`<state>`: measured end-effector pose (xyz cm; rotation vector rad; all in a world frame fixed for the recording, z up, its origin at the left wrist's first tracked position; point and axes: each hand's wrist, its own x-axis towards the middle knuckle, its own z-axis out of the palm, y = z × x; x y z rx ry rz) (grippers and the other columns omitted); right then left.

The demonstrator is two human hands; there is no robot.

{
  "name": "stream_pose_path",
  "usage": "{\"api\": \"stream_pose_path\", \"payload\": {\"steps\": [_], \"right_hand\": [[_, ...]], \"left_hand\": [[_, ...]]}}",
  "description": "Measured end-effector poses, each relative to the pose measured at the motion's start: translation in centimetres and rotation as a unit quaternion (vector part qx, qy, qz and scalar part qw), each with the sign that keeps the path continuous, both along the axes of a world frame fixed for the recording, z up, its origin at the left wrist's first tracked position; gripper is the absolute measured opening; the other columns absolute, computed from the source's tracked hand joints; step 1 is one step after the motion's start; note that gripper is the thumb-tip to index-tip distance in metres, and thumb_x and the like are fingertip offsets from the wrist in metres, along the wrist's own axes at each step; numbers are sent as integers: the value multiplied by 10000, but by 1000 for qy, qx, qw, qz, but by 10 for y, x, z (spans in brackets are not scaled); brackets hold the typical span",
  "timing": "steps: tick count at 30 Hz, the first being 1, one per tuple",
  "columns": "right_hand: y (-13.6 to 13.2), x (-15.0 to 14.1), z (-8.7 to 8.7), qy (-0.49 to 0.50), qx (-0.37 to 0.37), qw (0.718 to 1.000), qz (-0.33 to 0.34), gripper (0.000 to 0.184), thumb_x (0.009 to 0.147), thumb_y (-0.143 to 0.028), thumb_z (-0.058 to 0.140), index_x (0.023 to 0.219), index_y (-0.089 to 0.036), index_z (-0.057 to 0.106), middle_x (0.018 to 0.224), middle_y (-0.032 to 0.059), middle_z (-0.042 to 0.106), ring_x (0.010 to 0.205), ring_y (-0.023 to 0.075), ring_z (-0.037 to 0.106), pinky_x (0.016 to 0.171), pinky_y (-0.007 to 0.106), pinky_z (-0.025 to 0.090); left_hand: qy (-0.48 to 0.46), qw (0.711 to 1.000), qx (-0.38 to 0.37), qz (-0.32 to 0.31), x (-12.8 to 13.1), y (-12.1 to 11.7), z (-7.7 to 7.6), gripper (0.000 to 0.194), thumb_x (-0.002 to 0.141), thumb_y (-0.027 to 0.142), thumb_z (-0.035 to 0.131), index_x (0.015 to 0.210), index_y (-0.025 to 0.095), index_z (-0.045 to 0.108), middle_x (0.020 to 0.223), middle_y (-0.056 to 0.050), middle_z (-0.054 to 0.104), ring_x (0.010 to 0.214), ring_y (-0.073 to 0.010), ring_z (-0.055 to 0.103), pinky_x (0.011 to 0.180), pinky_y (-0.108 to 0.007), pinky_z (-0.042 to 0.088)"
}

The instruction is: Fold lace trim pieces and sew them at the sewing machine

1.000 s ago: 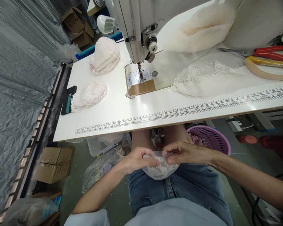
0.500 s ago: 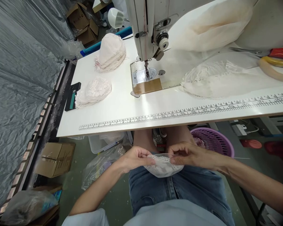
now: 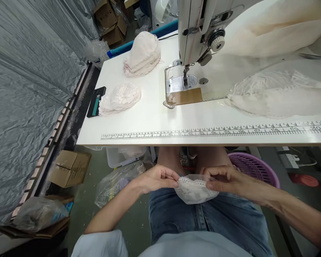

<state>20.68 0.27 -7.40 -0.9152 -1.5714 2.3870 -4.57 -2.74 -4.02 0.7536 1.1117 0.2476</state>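
Observation:
Over my lap I hold up a small white lace piece (image 3: 194, 191), cup-shaped, with a scalloped lace edge along its top. My left hand (image 3: 160, 179) pinches its left corner between thumb and fingers. At the right corner my right hand (image 3: 224, 180) grips it the same way; some fingertips are hidden behind the sheer cloth. Beyond the table edge stands a sewing machine (image 3: 200, 35), its presser foot (image 3: 185, 79) over the needle plate. A lace piece (image 3: 121, 98) and a stack of pale cup-shaped pieces (image 3: 144, 53) lie left of it.
A printed ruler (image 3: 216, 133) runs along the table's front edge. Sheer lace fabric (image 3: 273, 92) lies to the machine's right. A black case (image 3: 96, 101) sits at the left. Below are a purple basket (image 3: 256, 169), a cardboard box (image 3: 69, 167) and a plastic bag (image 3: 115, 182).
The view has turned, so the table and machine sit further right in it. Both hands still hold the lace piece over the lap, its left corner now showing more clearly.

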Motion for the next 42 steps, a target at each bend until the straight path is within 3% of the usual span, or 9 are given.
{"api": "stream_pose_path", "payload": {"steps": [6,18,25,27,29,31,35,38,42], "right_hand": [[-2,-5,3,-5,-14,1000,-3,359,771,-537,622,730,-181,595,729,-1,512,699,149,466,636,253,363],[1,-15,11,-20,5,1000,11,375,750,-530,631,733,-161,564,671,-22,452,639,118,383,580,246,296],[4,-3,32,59,-9,996,67,329,837,-489,559,789,-164,574,669,-16,474,586,102,416,537,229,330],[2,1,35,75,57,994,57,277,879,-442,520,913,-175,585,765,19,547,634,119,482,553,232,376],[-1,1,31,47,195,980,-21,229,904,-375,502,1057,-210,547,901,50,572,716,139,525,589,240,414],[-5,-1,23,42,333,938,-81,216,921,-293,477,1129,-241,500,946,51,549,769,144,532,621,243,426],[-10,-5,11,99,515,847,-90,263,917,-121,406,1119,-265,493,907,17,473,741,112,492,601,220,393],[-10,-4,16,71,600,792,-86,277,889,-97,417,1054,-264,563,866,3,433,676,102,437,554,219,344],[-6,-2,28,28,631,771,-76,296,874,-103,422,942,-278,650,801,-6,449,630,111,417,533,243,312]], "left_hand": [[-76,996,11,-50,2,0,-4,504,566,382,823,988,140,691,884,-70,681,822,-159,602,784,-270,460],[24,1000,0,10,36,3,-12,366,521,428,818,704,127,720,620,5,628,579,-86,510,583,-208,376],[-23,1000,-2,-7,31,3,14,239,600,329,797,715,132,727,662,-11,669,619,-97,567,630,-202,438],[-62,997,-19,-30,32,5,25,228,599,303,800,738,136,731,683,-15,679,639,-109,590,656,-216,466],[-78,995,-19,-54,34,9,33,227,603,297,798,755,141,734,702,-15,684,658,-116,602,674,-223,477],[-65,996,-9,-61,36,15,36,231,599,313,798,738,140,732,699,-13,682,661,-118,602,685,-228,478],[-27,998,-4,-54,37,25,33,267,561,347,814,689,133,721,650,-3,660,615,-107,574,653,-227,458],[-27,998,5,-65,35,29,31,260,563,340,815,686,133,719,642,3,652,604,-96,559,630,-216,440],[-30,996,23,-82,35,33,32,229,591,323,802,693,137,717,650,11,645,613,-84,545,630,-200,428]]}}
